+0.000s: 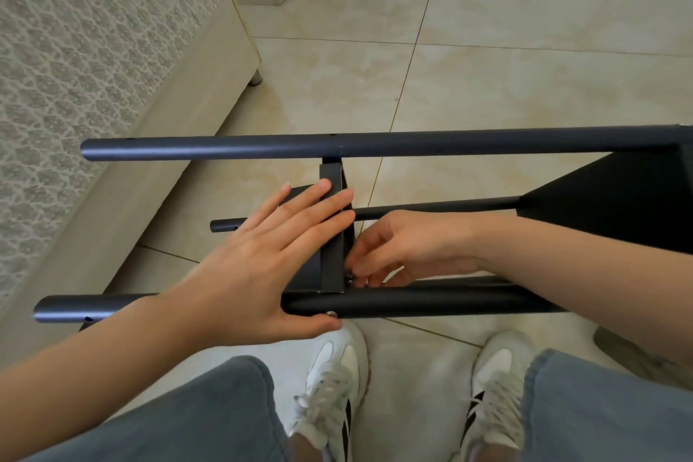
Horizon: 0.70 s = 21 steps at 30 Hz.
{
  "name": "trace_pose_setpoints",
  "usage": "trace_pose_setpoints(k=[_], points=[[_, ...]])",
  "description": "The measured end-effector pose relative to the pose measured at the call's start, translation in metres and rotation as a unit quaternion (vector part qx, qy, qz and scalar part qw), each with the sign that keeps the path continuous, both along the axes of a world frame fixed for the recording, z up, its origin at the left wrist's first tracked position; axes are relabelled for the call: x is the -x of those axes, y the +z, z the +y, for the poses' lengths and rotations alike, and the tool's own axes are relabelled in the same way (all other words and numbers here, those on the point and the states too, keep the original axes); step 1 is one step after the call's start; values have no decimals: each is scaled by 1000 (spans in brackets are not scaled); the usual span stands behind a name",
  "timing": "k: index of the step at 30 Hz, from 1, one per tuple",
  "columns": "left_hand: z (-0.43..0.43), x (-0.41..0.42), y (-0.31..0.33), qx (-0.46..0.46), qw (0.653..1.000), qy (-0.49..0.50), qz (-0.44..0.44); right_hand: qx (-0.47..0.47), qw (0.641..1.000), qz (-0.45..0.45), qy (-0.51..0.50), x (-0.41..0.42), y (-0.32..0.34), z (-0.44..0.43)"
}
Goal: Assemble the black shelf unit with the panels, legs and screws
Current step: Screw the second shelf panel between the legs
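Since the shelf unit lies on its side on the floor, its tubular legs and panels look stiff, smooth and fairly light; a leg is the safest hold. The left grip rests open on the middle panel, thumb beside a screw. The right grip pinches a small fastener. A bed crowds the floor's left edge.

The black shelf unit lies on its side on the floor. Its round legs run left to right: a far leg, a middle leg and a near leg. One flat panel stands on its edge between the far and near legs. A second panel sits at the right end. A silver screw shows on the near leg. A small screw sits in the corner where the panel meets that leg.
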<state>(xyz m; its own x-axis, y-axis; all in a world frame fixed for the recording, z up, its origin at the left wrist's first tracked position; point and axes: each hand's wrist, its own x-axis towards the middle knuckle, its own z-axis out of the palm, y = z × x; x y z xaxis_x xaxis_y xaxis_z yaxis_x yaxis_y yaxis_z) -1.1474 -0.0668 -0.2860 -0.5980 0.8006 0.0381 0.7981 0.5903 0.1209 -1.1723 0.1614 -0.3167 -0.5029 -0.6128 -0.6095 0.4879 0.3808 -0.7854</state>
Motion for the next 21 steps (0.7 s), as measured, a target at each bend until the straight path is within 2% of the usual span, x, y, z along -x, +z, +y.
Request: trace_pose_setpoints(k=[4, 8, 21], points=[[0, -8, -2, 18, 999, -1, 29, -6, 1000, 6, 14, -3, 0, -4], [0, -12, -2, 25, 999, -2, 33, 32, 999, -7, 6, -6, -3, -8], [-2, -15, -4, 13, 1000, 5, 15, 78, 997, -25, -3, -15, -13, -10]])
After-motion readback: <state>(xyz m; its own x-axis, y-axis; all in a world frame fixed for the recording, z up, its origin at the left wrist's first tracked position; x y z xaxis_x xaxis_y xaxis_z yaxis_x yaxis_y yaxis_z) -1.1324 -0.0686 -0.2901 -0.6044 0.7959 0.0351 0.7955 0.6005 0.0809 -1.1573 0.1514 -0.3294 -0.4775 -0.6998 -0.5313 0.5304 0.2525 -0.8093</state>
